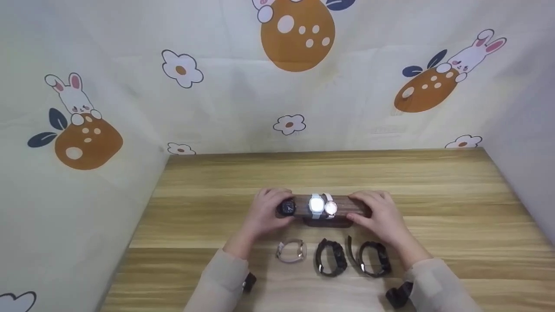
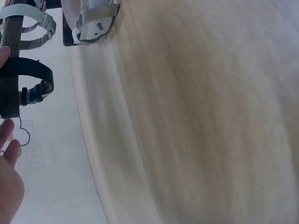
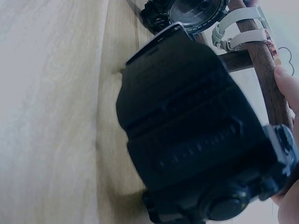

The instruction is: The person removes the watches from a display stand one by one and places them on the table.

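Note:
A dark wooden watch stand with a horizontal bar and a lower base stands mid-table. My left hand grips the bar's left end beside a black square watch. At the opposite end, my right hand holds the bar between thumb and fingers. A pale square watch and a pink-faced round watch hang side by side around its middle. In the left wrist view, the black strap loops below the bar. My right thumb touches the bar in the right wrist view.
In front of the stand lie a light-strapped watch, a black watch and another black watch with its strap end sticking out. Patterned fabric rises behind the wooden table and at both sides.

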Tool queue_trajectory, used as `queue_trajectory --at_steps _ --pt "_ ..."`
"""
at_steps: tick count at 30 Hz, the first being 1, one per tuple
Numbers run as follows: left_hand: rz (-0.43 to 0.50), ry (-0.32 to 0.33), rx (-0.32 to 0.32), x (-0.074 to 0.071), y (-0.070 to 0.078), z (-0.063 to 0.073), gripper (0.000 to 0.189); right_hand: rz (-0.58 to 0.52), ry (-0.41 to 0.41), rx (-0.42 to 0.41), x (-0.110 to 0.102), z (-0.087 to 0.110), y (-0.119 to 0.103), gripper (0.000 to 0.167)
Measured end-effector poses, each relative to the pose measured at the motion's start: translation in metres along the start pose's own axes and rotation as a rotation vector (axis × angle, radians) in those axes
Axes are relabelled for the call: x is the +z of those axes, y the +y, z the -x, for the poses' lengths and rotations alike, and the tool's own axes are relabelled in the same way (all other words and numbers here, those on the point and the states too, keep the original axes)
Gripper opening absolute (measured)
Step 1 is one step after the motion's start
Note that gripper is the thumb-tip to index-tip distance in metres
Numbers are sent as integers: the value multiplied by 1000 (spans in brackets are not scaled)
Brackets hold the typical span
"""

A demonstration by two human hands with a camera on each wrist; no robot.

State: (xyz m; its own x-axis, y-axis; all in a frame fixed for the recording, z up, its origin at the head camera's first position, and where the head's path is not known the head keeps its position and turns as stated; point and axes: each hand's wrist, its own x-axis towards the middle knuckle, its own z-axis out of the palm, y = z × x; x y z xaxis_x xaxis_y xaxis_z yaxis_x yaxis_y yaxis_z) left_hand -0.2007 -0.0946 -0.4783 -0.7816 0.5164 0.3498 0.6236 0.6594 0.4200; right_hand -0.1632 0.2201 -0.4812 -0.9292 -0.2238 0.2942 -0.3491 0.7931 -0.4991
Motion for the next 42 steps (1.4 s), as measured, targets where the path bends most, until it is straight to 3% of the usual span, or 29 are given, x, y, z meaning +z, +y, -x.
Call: queue_trajectory --at_steps 7,13,18,23,33,42 --pt "81 -20 -19 -1 -3 3 56 4 -10 8 0 0 1 56" --pt "144 -71 -94 -2 -2 4 61 9 3 -7 0 0 0 54" --pt "309 -102 -168 1 -1 5 62 4 4 -5 0 1 1 55" --pt "455 -94 -204 4 -2 5 60 1 5 -2 0 0 2 55" --pt "562 -78 -232 8 -7 8 60 -5 7 -3 1 0 2 55" --pt "599 -67 -269 8 -9 10 61 -5 4 -4 0 0 1 54"
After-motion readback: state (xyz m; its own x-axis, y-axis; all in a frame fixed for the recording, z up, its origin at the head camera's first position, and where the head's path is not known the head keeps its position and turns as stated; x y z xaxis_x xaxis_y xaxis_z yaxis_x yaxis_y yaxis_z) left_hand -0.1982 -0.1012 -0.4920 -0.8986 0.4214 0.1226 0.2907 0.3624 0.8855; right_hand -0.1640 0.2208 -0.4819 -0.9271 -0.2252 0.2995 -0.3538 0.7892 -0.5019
